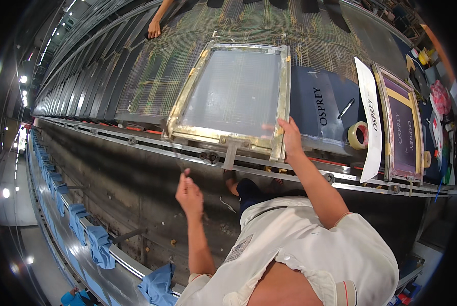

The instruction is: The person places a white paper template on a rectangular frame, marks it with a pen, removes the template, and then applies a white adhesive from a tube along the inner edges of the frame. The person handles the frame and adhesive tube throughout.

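Note:
A screen-printing frame (229,139) with a pale, see-through mesh stands tilted over the long table, its metal edges patched with yellowish tape. My right hand (290,136) grips its lower right corner, and the fingers show faintly through the mesh. A metal bracket (231,155) juts from the frame's near bar. My left hand (190,196) is closed in front of the table's rail, apart from the frame. From its fingers a thin dark rod (176,153) points up toward the frame's lower left corner; blur hides what kind it is.
A second framed screen (406,127), a white printed strip (369,122), a tape roll (358,135) and a pen (346,108) lie at right. Metal rails (111,131) edge the table. Another person's hand (154,29) rests across it. Blue cloth pieces (100,246) line another table at left.

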Demonstrator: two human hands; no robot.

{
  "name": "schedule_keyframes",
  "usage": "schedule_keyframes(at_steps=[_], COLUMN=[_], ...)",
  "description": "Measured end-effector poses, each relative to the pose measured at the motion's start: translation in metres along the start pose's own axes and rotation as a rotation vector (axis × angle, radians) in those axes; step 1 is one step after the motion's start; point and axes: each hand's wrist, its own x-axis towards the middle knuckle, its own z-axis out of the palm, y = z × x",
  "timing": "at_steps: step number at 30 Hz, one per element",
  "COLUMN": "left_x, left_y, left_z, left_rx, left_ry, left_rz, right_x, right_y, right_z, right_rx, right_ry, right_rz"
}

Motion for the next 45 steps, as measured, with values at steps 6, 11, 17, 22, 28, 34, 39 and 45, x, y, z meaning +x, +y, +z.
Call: schedule_keyframes(at_steps=[6,11,17,22,28,34,39,45], left_x=[0.001,0.014,0.021,0.048,0.082,0.089,0.098,0.088], left_y=[0.074,0.171,0.259,0.271,0.205,0.193,0.185,0.200], left_z=[-0.022,0.011,0.147,0.187,0.165,0.146,0.137,0.145], left_rx=[0.386,0.918,1.239,0.819,0.841,0.578,0.416,0.507], left_ry=[-0.196,-0.558,-0.732,-0.148,-0.504,-0.729,-0.722,-0.734], left_rz=[-0.092,0.133,1.050,1.611,1.366,1.263,1.135,1.497], right_x=[0.022,-0.033,-0.044,-0.016,-0.021,-0.042,-0.042,-0.053], right_y=[0.056,-0.012,-0.031,-0.011,0.017,0.030,0.029,0.049], right_z=[-0.053,-0.011,0.109,0.088,0.092,0.094,0.099,0.092], right_rx=[-0.732,-1.511,-0.821,-0.490,-0.425,-0.727,-0.785,-0.783], right_ry=[0.181,0.053,-0.886,-0.650,-0.454,-0.450,-0.398,-0.341], right_rz=[-0.333,-0.715,-0.746,-0.318,-0.448,-0.626,-0.603,-0.818])
